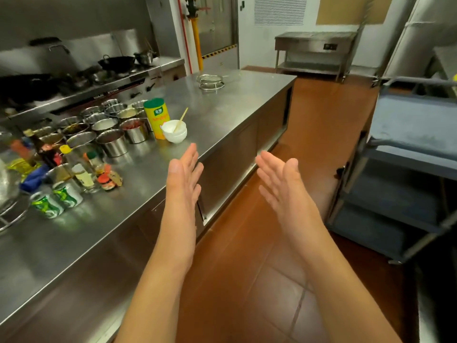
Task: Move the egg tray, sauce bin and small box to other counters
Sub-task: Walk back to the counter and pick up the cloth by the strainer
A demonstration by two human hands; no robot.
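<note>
- The left hand (184, 175) was held up flat, fingers straight and close together, holding nothing. It hung over the front edge of the long steel counter (222, 107).
- The right hand (280, 180) was flat too, fingers straight and a bit spread, holding nothing. It was off the counter's side, over the brown floor (247, 280), with its palm facing the left hand. The two hands did not touch.
- I could not see an egg tray, a sauce bin or a small box anywhere.
- On the counter, just past the left hand, sat a white bowl (174, 131) with a thin stick (181, 118) leaning in it.
- A tall yellow tub (156, 117) with a green lid stood touching the bowl.
- Behind the tub, many round steel pots (112, 142) stood in rows on the counter.
- Nearer on the counter stood bottles (47, 152), small jars (106, 181) and two green and white cans (58, 200).
- At the counter's far end lay a round wire strainer (211, 81).
- Behind the counter was a stove with a black wok (116, 63).
- Across the floor from the counter stood a grey cart (408, 169) with shelves.
- Far past the counter, by the wall, stood a small steel table (314, 53).
</note>
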